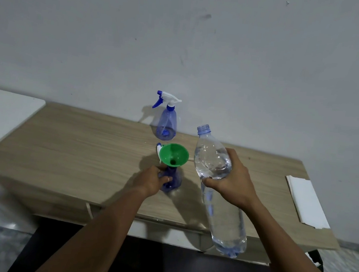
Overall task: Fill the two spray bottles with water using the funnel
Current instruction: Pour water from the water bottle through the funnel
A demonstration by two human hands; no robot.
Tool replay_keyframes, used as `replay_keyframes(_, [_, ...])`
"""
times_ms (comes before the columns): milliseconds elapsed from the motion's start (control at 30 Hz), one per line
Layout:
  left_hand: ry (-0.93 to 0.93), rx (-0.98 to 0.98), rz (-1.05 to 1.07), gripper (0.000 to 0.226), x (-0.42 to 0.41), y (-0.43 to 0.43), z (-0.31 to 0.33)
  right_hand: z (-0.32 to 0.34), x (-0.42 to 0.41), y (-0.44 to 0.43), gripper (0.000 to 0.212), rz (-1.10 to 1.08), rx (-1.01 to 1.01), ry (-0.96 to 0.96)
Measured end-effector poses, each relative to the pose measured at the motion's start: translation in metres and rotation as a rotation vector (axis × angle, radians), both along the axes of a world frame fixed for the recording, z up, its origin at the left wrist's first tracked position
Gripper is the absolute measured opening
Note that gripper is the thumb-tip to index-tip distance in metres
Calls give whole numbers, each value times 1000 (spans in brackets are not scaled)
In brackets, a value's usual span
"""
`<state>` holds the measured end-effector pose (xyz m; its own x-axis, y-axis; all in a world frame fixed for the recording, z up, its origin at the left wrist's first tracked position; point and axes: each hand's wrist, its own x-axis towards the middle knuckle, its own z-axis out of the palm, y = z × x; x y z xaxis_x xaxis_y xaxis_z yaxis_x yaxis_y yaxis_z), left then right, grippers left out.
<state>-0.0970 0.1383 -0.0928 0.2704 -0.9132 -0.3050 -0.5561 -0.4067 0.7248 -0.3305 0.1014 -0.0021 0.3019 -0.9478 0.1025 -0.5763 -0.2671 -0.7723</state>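
Observation:
A blue spray bottle [174,180] stands near the middle of the wooden table [71,145], with a green funnel [174,154] seated in its neck. My left hand [151,178] grips this bottle's body. Its white-and-blue sprayer head [158,148] lies just behind the funnel. My right hand [233,183] holds a large clear water bottle [213,160], uncapped, its mouth tilted up and away, to the right of the funnel. A second blue spray bottle [166,125] with its sprayer screwed on stands at the back by the wall.
A white flat sheet or box [306,202] lies at the table's right end. A white surface [0,111] adjoins the table on the left. The wall runs right behind the table, and a dark gap lies below its front edge.

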Motion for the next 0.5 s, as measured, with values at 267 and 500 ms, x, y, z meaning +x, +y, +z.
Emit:
replay_keyframes(267, [13, 1, 25, 29, -2, 1, 1, -1, 0, -4, 77, 66, 116, 71])
replay_keyframes(500, [25, 24, 29, 29, -2, 2, 3, -4, -1, -5, 71, 145, 236, 67])
